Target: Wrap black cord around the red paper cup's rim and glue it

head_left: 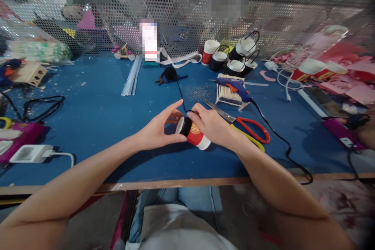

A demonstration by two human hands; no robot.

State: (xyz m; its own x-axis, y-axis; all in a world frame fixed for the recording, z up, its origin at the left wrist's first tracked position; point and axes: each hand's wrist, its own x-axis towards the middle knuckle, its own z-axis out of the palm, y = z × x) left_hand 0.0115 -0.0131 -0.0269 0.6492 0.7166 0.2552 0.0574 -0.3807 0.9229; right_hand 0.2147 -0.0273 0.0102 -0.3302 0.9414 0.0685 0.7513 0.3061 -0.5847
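Observation:
A small paper cup, red and white with a black band near its rim, lies tilted over the middle of the blue table. My left hand is curled round its rim end from the left. My right hand closes over it from the right, its fingertips pinching a thin black cord at the cup's rim. The cord runs back to a black spool.
Red-and-yellow scissors and a blue glue gun on a stick rack lie right of my hands. Several finished cups with wire handles stand at the back. Clear glue sticks, a white charger and cables lie left.

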